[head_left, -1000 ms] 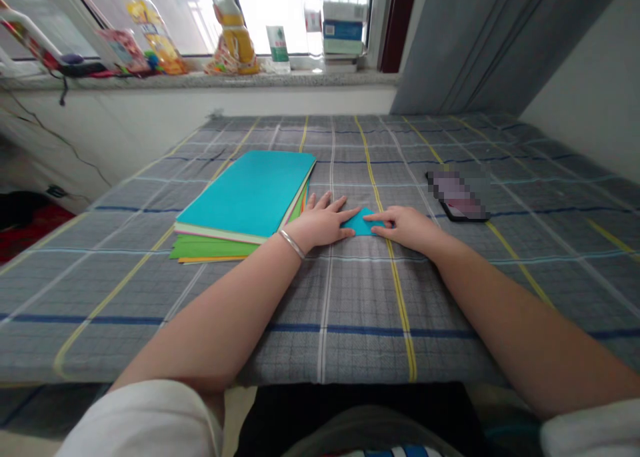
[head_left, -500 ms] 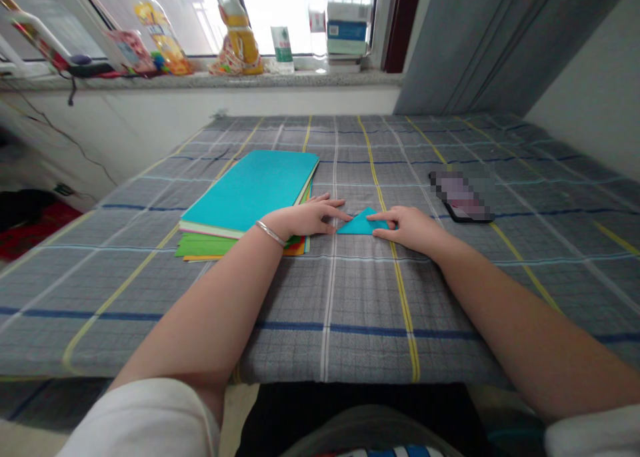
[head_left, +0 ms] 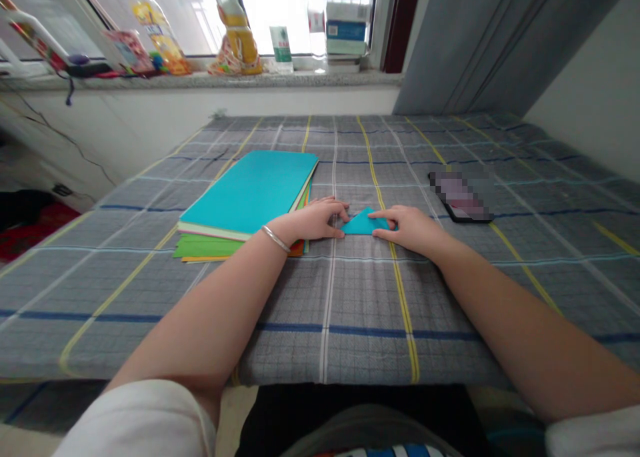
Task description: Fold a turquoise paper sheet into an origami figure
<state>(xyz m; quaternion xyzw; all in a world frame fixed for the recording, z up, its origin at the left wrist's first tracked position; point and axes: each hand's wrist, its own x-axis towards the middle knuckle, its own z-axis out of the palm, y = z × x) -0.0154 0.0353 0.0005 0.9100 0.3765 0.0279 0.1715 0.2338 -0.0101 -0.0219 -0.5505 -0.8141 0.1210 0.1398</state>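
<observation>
A small triangle of folded blue paper (head_left: 361, 223) lies flat on the checked cloth, its long edge toward me. At its left corner, the thumb and index finger of my left hand (head_left: 320, 219) close on the tip. My right hand (head_left: 410, 227) holds the right part, index finger pressed on top and thumb at the lower edge; its other fingers are curled under. The right corner is hidden by that hand. A silver bangle (head_left: 276, 239) circles my left wrist, which rests against the stack of coloured paper (head_left: 255, 189), blue sheet uppermost.
A phone (head_left: 461, 197) with a blurred screen lies right of my right hand. The checked cloth (head_left: 360, 290) covers the table. Along the windowsill (head_left: 190, 80) at the back stand bottles, a green-and-white tube (head_left: 281, 45) and stacked boxes (head_left: 346, 30). A grey curtain (head_left: 465, 43) hangs at right.
My left hand's outstretched fingers have drawn in, and its thumb and index finger have come together at the triangle's left corner. The right hand and the paper stay in place.
</observation>
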